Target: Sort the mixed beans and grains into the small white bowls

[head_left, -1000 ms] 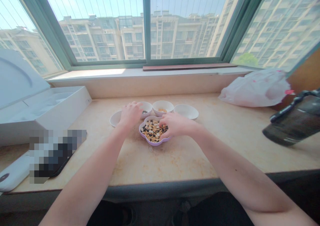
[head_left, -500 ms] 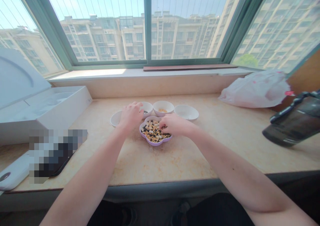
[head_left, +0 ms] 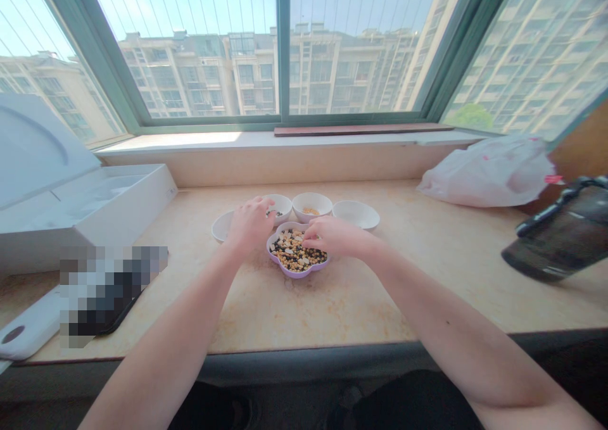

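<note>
Curling its fingers at the mixed beans (head_left: 291, 257) in a purple flower-shaped dish (head_left: 297, 275) on a stone counter (head_left: 304, 309), the right hand (head_left: 335, 238) stays half-closed, the left hand (head_left: 249, 227) half-closed beside 4 white bowls (head_left: 311, 206), any grip on a bean impossible to tell.

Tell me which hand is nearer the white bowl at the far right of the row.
Right hand: it reaches into the purple flower-shaped dish, just in front of the white bowl. The left hand is farther away, on the other side of the dish.
</note>
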The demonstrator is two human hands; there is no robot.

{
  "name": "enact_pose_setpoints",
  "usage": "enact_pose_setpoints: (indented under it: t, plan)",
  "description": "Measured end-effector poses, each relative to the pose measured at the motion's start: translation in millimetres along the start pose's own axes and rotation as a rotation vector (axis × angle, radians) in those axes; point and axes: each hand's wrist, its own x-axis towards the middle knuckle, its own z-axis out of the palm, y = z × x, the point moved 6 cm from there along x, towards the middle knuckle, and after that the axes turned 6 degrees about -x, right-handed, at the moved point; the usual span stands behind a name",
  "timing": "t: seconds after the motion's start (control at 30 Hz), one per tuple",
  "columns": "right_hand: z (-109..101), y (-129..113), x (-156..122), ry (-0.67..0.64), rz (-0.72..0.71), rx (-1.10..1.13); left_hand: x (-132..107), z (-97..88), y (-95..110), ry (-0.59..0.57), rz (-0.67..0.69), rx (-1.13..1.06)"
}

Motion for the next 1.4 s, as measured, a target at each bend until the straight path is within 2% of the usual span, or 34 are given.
enact_pose_setpoints:
  t: [0.2, 0.3, 0.4, 0.53, 0.67, 0.8, 0.97, 1.13, 1.27, 1.4]
  plan:
    - [-2.7, -3.3, -1.2, -0.013, 0.002, -0.043, -2.1, -0.1, 3.0, -0.008, -0.008, -0.041]
    - [-8.4, -2.9, -1.1, 0.029, 0.036, 0.006, -1.3, 0.8, 2.1, -0.011, -0.007, -0.053]
    - [-18.3, -2.5, -1.7, 0.154, 0.058, 0.169, -0.2, 0.4, 1.0, 0.004, 0.0, -0.081]
    - [-34.4, -0.8, -6.9, 0.42, 0.067, 0.338, -1.6, -0.6, 7.2, 0.012, 0.05, -0.167]
    - [-45.0, -0.9, -15.4, 0.624, 0.064, 0.231, -8.3, 7.9, 26.0, -0.113, 0.194, -0.212]
    - [-47.4, -0.9, -19.5, 0.68, 0.061, 0.13, -18.5, 21.6, 43.7, -0.264, 0.352, -0.189]
    - [-47.4, 7.7, -17.3, 0.682, 0.108, 0.083, -27.8, 29.1, 56.6, -0.397, 0.466, -0.195]
    - [-41.1, 29.0, -3.9, 0.612, 0.225, 0.062, -29.1, 31.7, 61.6, -0.44, 0.503, -0.19]
    - [-30.7, 49.3, 10.9, 0.495, 0.356, 0.01, -28.4, 37.4, 63.9, -0.449, 0.55, -0.206]
    - [-19.2, 62.2, 21.4, 0.351, 0.462, -0.061, -27.7, 41.8, 64.0, -0.46, 0.522, -0.2]
